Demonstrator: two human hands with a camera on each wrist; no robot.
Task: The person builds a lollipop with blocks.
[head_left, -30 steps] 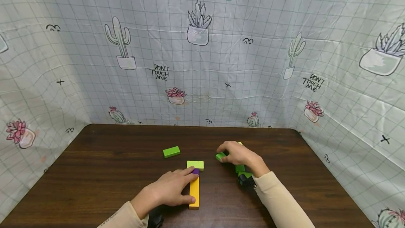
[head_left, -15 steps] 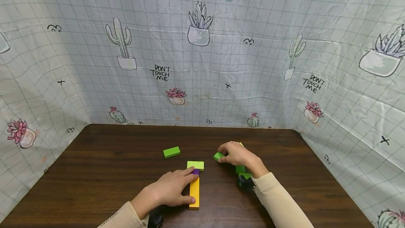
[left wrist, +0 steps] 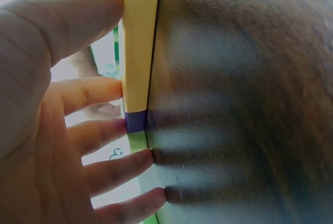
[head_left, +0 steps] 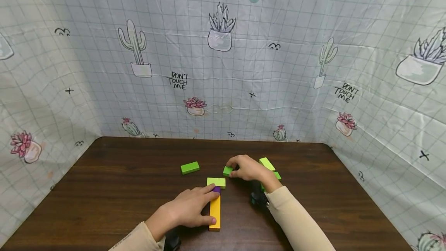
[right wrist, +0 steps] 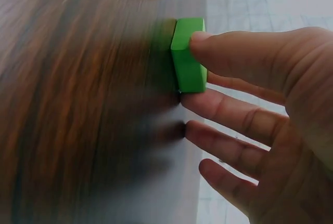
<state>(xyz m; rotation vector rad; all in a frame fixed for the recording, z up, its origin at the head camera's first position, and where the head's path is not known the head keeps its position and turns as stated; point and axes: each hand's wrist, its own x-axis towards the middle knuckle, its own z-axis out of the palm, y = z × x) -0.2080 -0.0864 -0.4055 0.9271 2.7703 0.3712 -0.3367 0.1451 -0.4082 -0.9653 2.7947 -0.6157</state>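
Note:
A long yellow block (head_left: 215, 212), a small purple block (head_left: 216, 189) and a lime block (head_left: 216, 182) lie in line on the table, the lime one crosswise at the far end. My left hand (head_left: 189, 206) touches the row from its left side. Its thumb and index fingertip rest on the yellow block, another fingertip on the purple one, and the fingers are straight in the left wrist view. My right hand (head_left: 248, 168) pinches a green block (right wrist: 190, 63) between thumb and fingers, low over the table, just beyond and right of the lime block.
Another green block (head_left: 189, 168) lies beyond the row, to the left. Right of my right hand lie a second lime block (head_left: 266, 163) and green blocks (head_left: 277, 176), partly hidden by the hand and wrist. A patterned curtain (head_left: 223, 69) stands behind the dark wooden table (head_left: 104, 181).
My right hand has slid left with the green block, toward the lime block, uncovering more of the blocks on the right. My left hand has stayed on the row.

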